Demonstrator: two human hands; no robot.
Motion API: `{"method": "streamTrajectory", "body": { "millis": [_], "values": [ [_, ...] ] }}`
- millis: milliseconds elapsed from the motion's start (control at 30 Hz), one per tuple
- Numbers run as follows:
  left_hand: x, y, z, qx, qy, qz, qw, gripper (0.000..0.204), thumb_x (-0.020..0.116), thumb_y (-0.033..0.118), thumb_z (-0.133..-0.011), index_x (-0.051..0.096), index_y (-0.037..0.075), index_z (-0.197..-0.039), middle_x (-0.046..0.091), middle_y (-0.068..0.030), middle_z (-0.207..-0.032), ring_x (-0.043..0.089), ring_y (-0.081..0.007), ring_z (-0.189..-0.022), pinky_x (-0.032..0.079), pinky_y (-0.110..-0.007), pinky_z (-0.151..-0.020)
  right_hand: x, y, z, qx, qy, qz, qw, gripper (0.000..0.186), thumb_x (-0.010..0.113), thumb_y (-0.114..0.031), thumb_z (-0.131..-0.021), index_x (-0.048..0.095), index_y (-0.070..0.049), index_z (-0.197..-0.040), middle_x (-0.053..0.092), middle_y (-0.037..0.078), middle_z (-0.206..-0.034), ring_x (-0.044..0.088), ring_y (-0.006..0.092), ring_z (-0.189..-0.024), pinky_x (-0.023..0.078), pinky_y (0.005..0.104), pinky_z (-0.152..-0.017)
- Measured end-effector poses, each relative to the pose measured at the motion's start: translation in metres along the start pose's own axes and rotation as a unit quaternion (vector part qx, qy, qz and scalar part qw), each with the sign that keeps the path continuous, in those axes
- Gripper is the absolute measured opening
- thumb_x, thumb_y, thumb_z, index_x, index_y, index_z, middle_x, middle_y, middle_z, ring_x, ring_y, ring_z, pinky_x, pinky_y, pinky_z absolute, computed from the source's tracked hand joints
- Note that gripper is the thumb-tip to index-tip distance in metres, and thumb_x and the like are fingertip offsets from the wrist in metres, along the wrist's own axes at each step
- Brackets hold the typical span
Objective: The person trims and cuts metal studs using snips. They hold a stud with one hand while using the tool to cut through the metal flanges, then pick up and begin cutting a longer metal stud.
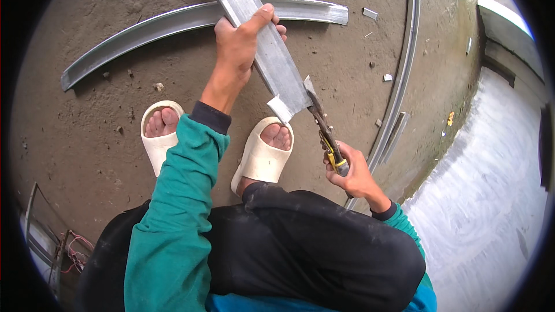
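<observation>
Channel (277,60) I'm watching runs from top ctr of frame, far end cut off by the top edge, down to ctr. Can't tell if the snips' (324,127) blades are apart; they meet the channel's R corner at the near end, approx. mid-frame. A bent flap (280,108) sticks out at that end's L corner. L palm's underside is hidden by the channel; some R fingers sit behind the handles, hard to make out.

L hand (240,43), upper ctr, is wrapped round the channel, thumb on top, fingertips showing past the R edge; forearm comes up from lower L. R hand (352,173), right of ctr, is closed round the yellow/black handles, wrist angled up-left.

Edges: curved channel (153,30) lies on the ground behind, upper L to upper ctr; long rail (403,75) bounds the R side. Slippers (267,163) are close below the flap. I see ground (347,69) between snips & rail.
</observation>
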State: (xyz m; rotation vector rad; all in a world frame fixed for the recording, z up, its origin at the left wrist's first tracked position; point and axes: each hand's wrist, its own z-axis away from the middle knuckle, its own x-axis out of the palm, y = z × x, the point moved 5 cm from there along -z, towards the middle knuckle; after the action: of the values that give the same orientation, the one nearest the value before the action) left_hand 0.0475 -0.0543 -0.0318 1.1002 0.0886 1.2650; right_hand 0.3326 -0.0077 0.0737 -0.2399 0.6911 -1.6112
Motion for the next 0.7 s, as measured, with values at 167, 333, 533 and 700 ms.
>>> {"method": "streamTrajectory", "body": {
  "millis": [167, 333, 533, 700],
  "values": [
    [-0.0022, -0.0015, 0.0005, -0.004, 0.008, -0.001, 1.000, 0.032, 0.072, 0.027, -0.085, 0.062, -0.001, -0.098, 0.064, -0.0080, -0.084, 0.068, -0.0188, -0.078, 0.060, -0.035, -0.071, -0.0025, 0.0010, 0.0007, 0.036, -0.008, 0.034, 0.999, 0.040, 0.065, -0.006, -0.070, 0.059, 0.001, -0.109, 0.055, 0.003, -0.077, 0.052, 0.0117, -0.076, 0.045, 0.0266, -0.076],
    [-0.0035, -0.0026, 0.0003, 0.000, 0.003, -0.005, 1.000, 0.032, 0.071, 0.027, -0.086, 0.062, -0.001, -0.098, 0.064, -0.0079, -0.085, 0.068, -0.0187, -0.077, 0.060, -0.035, -0.071, -0.0008, 0.0036, -0.0020, 0.038, -0.001, 0.039, 0.999, 0.042, 0.066, -0.006, -0.070, 0.059, 0.001, -0.111, 0.055, 0.004, -0.078, 0.052, 0.0121, -0.077, 0.045, 0.0264, -0.078],
    [0.0003, -0.0002, -0.0004, -0.003, -0.002, 0.000, 1.000, 0.031, 0.070, 0.027, -0.087, 0.061, 0.000, -0.098, 0.064, -0.0074, -0.085, 0.068, -0.0187, -0.076, 0.060, -0.034, -0.070, -0.0017, -0.0009, -0.0040, 0.009, 0.024, 0.021, 0.999, 0.044, 0.066, -0.006, -0.071, 0.060, 0.000, -0.114, 0.057, 0.005, -0.078, 0.053, 0.0126, -0.076, 0.046, 0.0266, -0.077],
    [-0.0013, -0.0008, 0.0018, 0.002, 0.005, -0.007, 1.000, 0.031, 0.071, 0.028, -0.086, 0.062, 0.000, -0.097, 0.065, -0.0075, -0.084, 0.068, -0.0189, -0.077, 0.059, -0.033, -0.069, -0.0020, 0.0058, -0.0030, 0.042, 0.023, 0.049, 0.998, 0.043, 0.066, -0.007, -0.071, 0.060, 0.000, -0.113, 0.058, 0.004, -0.078, 0.053, 0.0122, -0.074, 0.047, 0.0274, -0.075]
  ]
}}
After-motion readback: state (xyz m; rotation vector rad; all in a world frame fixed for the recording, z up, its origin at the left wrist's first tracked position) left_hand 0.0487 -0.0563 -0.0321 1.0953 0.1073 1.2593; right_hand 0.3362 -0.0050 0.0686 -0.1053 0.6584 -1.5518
